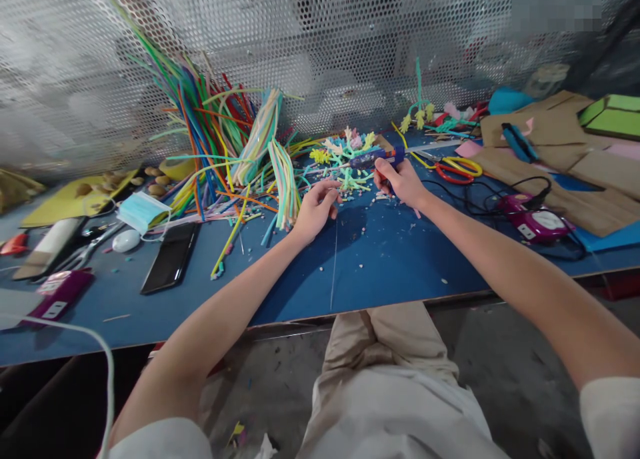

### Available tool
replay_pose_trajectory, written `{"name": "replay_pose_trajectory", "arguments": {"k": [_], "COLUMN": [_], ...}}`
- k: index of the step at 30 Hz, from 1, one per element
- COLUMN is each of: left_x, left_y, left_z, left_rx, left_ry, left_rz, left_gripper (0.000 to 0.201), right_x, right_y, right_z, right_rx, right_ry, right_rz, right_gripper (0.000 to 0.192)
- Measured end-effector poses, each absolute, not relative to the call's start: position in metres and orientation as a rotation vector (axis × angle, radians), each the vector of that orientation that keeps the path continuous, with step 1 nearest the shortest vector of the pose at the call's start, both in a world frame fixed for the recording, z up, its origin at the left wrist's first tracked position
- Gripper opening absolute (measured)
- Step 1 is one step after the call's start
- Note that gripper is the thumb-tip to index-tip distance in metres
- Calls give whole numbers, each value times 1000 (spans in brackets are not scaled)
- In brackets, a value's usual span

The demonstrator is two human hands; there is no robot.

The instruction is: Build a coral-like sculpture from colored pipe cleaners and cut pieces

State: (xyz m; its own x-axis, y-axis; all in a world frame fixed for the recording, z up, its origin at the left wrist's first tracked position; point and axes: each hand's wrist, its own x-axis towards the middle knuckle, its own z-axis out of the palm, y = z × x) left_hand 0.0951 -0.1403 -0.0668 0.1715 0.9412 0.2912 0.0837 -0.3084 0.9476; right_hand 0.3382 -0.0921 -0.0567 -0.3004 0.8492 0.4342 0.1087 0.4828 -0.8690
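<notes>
L hand [316, 209] is pinched shut on the top end of a thin wire [334, 266], thumb + fingertips closed around it; the wire runs straight down from the hand toward the near table edge, lying on or just over the blue tabletop [390, 259] (can't tell which). R hand [403, 182] is wrapped around a blue glue gun [380, 156], fingers clenched on the grip, nozzle pointing left toward a small pastel pipe-cleaner piece [347, 159] w/ yellow, pink + green tips that sits just beyond both hands. Whether the nozzle touches it can't be told. Small crumbs + cut bits lie scattered on the blue surface btwn the hands. Left of the L hand: a big fan of colored pipe cleaners [220, 139], some standing up against the perforated metal screen [325, 39], some lying flat. Further left: a black phone [171, 258] face up, a light-blue face mask [141, 210], a white mouse-shaped item [126, 240], a purple device [60, 294] near the table corner. Right of the R hand: scissors w/ red + yellow handles [457, 168], a black cord leading to a second, purple glue gun [533, 219], brown cardboard sheets [560, 146], green boxes [613, 116] at far right. Person's beige trousers [390, 352] show below the table edge.
</notes>
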Motion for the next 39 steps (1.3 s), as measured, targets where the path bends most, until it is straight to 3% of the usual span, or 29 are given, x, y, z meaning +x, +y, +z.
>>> {"name": "replay_pose_trajectory", "arguments": {"k": [7, 18, 28, 39], "left_x": [96, 95, 96, 93], "left_y": [-144, -147, -144, -149], "left_z": [-64, -60, -65, -58], "left_rx": [1596, 1538, 1486, 1567], "left_ry": [1043, 1066, 1119, 1152], "left_rz": [1244, 1225, 1196, 1121], "left_gripper": [33, 32, 18, 26], "right_x": [338, 339, 339, 342], "right_y": [-92, -93, -92, -88], "right_z": [-55, -56, -54, -59], "right_rx": [-810, -881, -882, -884], "right_ry": [-1735, -1759, -1761, -1816], "right_rz": [941, 896, 901, 928], "right_gripper": [62, 55, 46, 35]}}
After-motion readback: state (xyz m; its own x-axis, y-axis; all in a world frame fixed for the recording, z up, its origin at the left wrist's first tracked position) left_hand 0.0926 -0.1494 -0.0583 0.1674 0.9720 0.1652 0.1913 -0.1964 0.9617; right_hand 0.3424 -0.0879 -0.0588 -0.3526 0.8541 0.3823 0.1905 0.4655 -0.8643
